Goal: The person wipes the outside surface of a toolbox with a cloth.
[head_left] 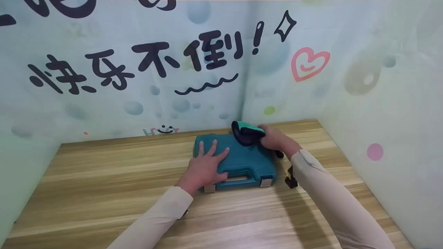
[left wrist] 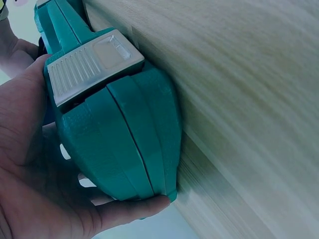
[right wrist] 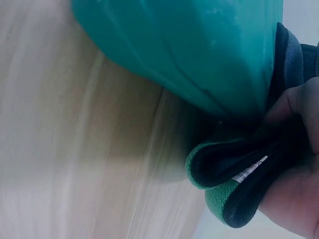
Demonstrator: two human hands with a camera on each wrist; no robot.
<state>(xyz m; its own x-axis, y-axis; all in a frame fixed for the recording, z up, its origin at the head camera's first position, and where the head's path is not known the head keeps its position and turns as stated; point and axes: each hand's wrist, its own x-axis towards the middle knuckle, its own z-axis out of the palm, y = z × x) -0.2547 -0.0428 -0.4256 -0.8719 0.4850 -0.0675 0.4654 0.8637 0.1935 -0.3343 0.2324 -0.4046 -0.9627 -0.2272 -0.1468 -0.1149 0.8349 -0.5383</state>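
A teal plastic carrying case [head_left: 242,157] lies flat on the wooden table, its handle and two metal latches toward me. My left hand [head_left: 205,167] rests on the case's left part with fingers straight and spread, the thumb near the handle. In the left wrist view, one finger lies along the side of the case, below a silver latch [left wrist: 94,64]. At the case's far right corner, my right hand [head_left: 275,138] grips a folded green cloth [head_left: 247,133] with black edging. The right wrist view shows the bunched cloth [right wrist: 222,199] against the case, with a small white label in its folds.
The wooden table [head_left: 114,180] meets a printed backdrop [head_left: 166,103] with Chinese lettering just behind the case. A pale wall [head_left: 391,114] stands along the right edge. Small black parts [head_left: 291,180] show beside the right sleeve.
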